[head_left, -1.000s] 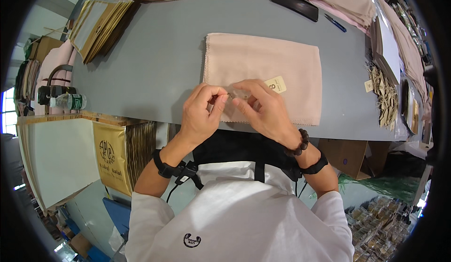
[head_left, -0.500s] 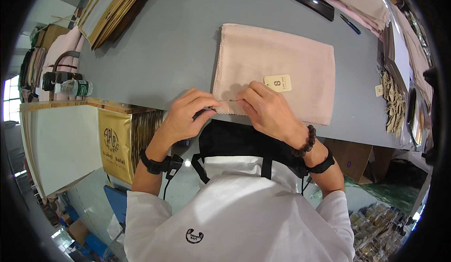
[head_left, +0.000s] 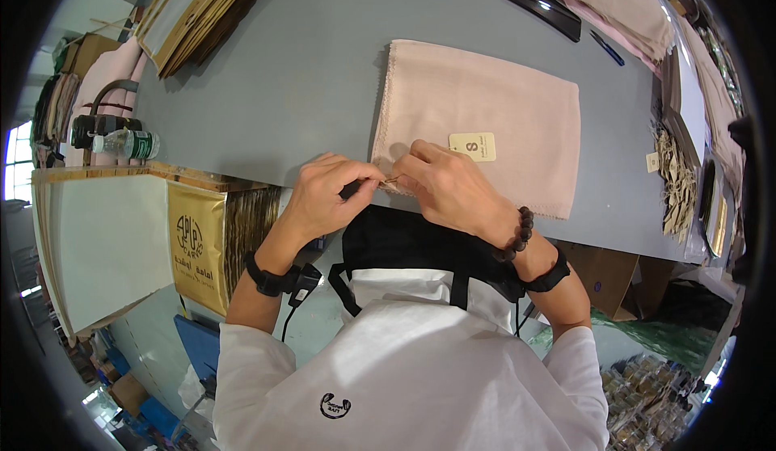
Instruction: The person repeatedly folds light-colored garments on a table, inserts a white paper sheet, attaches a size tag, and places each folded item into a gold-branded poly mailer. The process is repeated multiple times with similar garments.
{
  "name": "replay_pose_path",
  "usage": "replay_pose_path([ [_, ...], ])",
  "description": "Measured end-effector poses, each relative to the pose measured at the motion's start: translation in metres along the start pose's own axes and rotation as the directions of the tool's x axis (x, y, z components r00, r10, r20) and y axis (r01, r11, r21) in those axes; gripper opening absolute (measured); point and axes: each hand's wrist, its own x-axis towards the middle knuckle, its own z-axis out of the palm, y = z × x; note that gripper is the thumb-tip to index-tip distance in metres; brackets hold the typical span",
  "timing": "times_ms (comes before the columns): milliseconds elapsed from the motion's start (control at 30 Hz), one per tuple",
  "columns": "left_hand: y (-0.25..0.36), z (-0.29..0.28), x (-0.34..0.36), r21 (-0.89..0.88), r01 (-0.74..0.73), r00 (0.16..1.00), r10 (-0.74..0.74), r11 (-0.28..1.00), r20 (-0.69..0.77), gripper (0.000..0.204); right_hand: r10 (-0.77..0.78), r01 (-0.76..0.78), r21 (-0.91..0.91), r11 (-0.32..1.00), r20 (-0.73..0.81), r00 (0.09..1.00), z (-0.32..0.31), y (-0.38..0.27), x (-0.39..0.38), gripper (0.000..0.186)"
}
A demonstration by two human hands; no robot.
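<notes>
A folded pale pink cloth (head_left: 477, 87) with a stitched edge lies flat on the grey table. A cream paper tag (head_left: 478, 147) rests on it, close to the fingers of my right hand. At the cloth's near left corner, my left hand (head_left: 331, 196) pinches the fabric between thumb and forefinger. Right beside those fingertips, my right hand (head_left: 449, 184) is closed on a thin, dark, string-like piece (head_left: 391, 181). Whether that piece is a cord or a pin is too small to tell, and the fingers partly hide where it meets the cloth.
Gold-edged packages (head_left: 198, 14) are stacked at the far left, and a clear plastic bottle (head_left: 133, 145) lies at the left edge. A black case (head_left: 541, 6) and a pen (head_left: 606, 48) lie at the far right. Corded tags (head_left: 677, 184) hang at the right.
My two hands have come closer together at the cloth's corner, bringing the thin piece up to the left fingertips. The tag has shifted slightly left on the cloth.
</notes>
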Motion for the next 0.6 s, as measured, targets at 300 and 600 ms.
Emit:
replay_pose_path([
  [300,0.015,0.002,0.005,-0.235,0.323,0.941,-0.338,0.917,-0.023,0.004,0.077,-0.057,0.211,0.976,-0.088,0.993,0.007,0.002,0.002,0.012],
  [600,0.006,0.005,0.0,-0.447,0.512,0.849,-0.51,0.733,0.136,0.01,0.083,-0.041,0.259,0.965,-0.152,0.985,0.011,-0.003,-0.004,0.015],
])
